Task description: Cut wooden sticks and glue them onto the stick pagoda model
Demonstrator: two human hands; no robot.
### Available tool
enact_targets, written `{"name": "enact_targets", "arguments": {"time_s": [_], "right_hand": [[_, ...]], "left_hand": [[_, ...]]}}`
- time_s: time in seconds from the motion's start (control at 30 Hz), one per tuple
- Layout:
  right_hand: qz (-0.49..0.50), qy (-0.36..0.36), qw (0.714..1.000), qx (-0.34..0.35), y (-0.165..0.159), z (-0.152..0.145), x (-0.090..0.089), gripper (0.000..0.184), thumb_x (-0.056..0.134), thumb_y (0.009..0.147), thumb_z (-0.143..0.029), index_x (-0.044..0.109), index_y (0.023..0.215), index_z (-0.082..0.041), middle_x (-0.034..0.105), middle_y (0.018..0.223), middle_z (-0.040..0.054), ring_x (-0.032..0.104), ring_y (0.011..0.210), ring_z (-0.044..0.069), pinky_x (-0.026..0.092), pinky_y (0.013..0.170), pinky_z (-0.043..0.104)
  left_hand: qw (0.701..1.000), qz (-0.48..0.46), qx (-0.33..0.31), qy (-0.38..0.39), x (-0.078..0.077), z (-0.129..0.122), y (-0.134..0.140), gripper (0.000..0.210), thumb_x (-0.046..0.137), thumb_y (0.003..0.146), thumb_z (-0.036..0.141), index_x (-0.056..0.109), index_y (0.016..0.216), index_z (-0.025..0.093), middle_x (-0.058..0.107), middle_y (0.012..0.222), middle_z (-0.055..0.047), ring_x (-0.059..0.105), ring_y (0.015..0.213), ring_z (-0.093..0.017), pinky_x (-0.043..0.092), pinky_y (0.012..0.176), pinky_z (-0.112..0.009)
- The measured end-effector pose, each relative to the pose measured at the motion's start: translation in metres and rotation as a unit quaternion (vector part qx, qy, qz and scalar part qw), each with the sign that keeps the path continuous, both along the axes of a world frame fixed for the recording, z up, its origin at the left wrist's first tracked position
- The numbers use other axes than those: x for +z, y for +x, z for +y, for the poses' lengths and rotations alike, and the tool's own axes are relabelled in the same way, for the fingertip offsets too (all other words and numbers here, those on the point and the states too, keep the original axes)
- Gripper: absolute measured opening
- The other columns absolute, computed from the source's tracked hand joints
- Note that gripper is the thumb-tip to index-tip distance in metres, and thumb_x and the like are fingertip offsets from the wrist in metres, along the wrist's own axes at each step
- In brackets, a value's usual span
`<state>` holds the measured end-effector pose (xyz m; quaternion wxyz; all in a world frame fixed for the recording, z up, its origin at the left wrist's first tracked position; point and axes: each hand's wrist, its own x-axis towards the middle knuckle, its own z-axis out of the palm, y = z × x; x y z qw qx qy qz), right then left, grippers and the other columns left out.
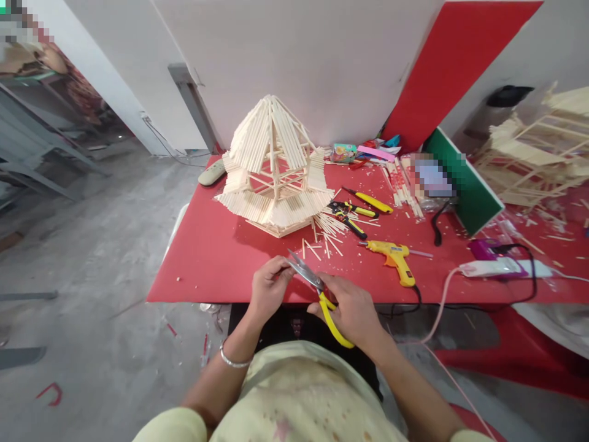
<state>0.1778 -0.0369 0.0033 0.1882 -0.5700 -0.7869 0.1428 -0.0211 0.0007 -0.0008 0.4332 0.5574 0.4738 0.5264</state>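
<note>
Yellow-handled scissors [317, 284] are in my right hand [350, 307], their blades slightly apart and pointing up and left. The fingertips of my left hand [270, 283] are pinched together beside the blade tips. Whatever lies between them is too small to make out. Both hands are over the front edge of the red table [202, 264]. Just beyond them stands a pavilion-like model [276, 178] built of thin wooden sticks, with a peaked roof and a flared lower skirt. Loose short sticks [332, 236] are scattered at its right side.
To the right lie a yellow glue gun [393, 256], yellow-black pliers [352, 218] and a yellow utility knife [372, 201]. A white power strip [497, 267] with cords crosses the right part. A green board [464, 184] stands before another stick model [534, 153].
</note>
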Motion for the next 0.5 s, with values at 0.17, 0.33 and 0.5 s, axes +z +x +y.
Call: {"name": "enact_targets", "arguments": {"time_s": [0.17, 0.33, 0.5], "right_hand": [[0.004, -0.008, 1.000, 0.005, -0.003, 0.001, -0.001, 0.048, 0.058, 0.085, -0.052, 0.057, 0.123, -0.023, 0.070, 0.099, 0.0062, 0.066, 0.088, 0.021, 0.045, 0.074, 0.029], [0.022, -0.012, 1.000, 0.003, -0.010, 0.003, -0.004, 0.041, 0.055, 0.088, -0.050, 0.061, 0.119, -0.023, 0.074, 0.093, 0.0045, 0.068, 0.080, 0.018, 0.043, 0.068, 0.025], [-0.033, -0.017, 0.998, -0.056, -0.019, 0.011, -0.005, 0.049, 0.051, 0.088, -0.055, 0.061, 0.124, -0.022, 0.074, 0.088, 0.0051, 0.069, 0.079, 0.020, 0.042, 0.069, 0.027]], "left_hand": [[1.000, 0.025, 0.001, 0.017, -0.002, 0.000, -0.006, 0.013, 0.061, 0.085, 0.021, 0.073, 0.080, 0.020, 0.066, 0.075, -0.002, 0.058, 0.069, -0.015, 0.045, 0.068, -0.025], [0.999, -0.032, 0.014, -0.017, -0.004, 0.002, -0.010, 0.012, 0.065, 0.084, 0.028, 0.072, 0.083, 0.019, 0.069, 0.075, -0.003, 0.059, 0.065, -0.014, 0.048, 0.065, -0.026], [0.952, -0.283, 0.032, -0.108, -0.002, 0.009, -0.022, 0.020, 0.066, 0.084, 0.036, 0.063, 0.088, 0.017, 0.071, 0.076, -0.004, 0.065, 0.062, -0.013, 0.053, 0.068, -0.028]]}}
